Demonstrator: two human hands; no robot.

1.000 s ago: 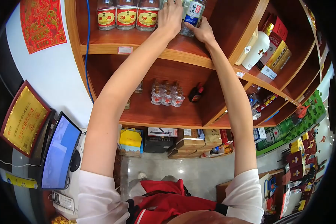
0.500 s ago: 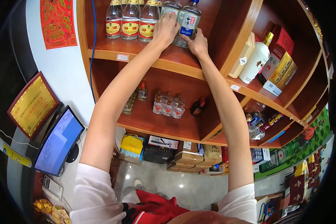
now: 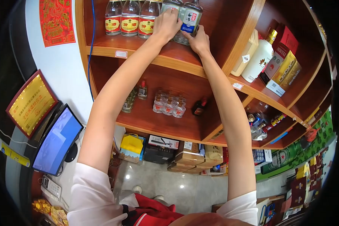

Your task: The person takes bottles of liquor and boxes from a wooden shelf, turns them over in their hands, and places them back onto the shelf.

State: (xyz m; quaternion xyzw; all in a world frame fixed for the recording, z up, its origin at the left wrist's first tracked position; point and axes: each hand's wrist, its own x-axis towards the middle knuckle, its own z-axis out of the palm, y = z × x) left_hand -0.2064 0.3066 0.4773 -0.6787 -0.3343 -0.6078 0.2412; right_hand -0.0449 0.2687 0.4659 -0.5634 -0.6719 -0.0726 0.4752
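Observation:
On the upper shelf, my left hand [image 3: 167, 25] is closed with its fingers curled against a clear liquor bottle [image 3: 172, 5] that it partly covers. My right hand [image 3: 199, 40] grips the lower part of a neighbouring clear liquor bottle [image 3: 190, 18] with a white and blue label. Its thumb lies across the front near the base, while the other fingers are mostly behind the glass. Both bottles stand upright, close together. To their left is a row of clear bottles [image 3: 130, 23] with red and yellow labels.
Small bottles [image 3: 168, 105] and a dark bottle [image 3: 199, 107] occupy the shelf below. A white bottle [image 3: 257, 61] and boxes fill the right compartment. A blue cable [image 3: 90, 71] hangs along the left edge. A monitor [image 3: 58, 139] is at lower left, cartons [image 3: 190, 153] beneath.
The view has shifted slightly, so the upper bottles sit higher in the picture. Both hands stay at the same two bottles, with little visible change in their hold.

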